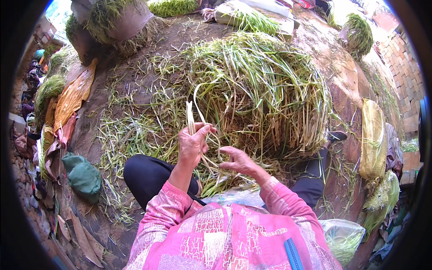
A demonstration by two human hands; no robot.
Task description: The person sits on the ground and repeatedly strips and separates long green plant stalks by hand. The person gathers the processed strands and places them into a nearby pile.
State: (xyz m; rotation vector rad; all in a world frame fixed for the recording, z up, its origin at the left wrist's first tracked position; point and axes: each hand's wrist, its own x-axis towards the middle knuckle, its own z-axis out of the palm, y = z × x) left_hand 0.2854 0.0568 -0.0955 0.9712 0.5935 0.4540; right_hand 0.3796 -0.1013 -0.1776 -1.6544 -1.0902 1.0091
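My left hand [193,143] grips a small bunch of pale stalks [190,116] in front of my lap. Their whitish ends point up and away from me, and one loose pale strand [198,106] curls above my thumb. Thinner ends trail below the fist toward my right hand [238,160]. That hand is close by, its thumb and forefinger apart, with a thin strand passing near the fingertips. Just beyond both hands rises a large heap of long green, grass-like stalks [260,77], browner toward its base. Loose cut pieces [135,138] lie scattered to its left.
Wrapped bundles of greens [116,20] stand at the far left. A flat block with green stalks [251,18] lies beyond the heap. On the left are a green cloth bundle [81,177] and an orange sheet [75,96]; a yellow woven sack [372,141] lies right.
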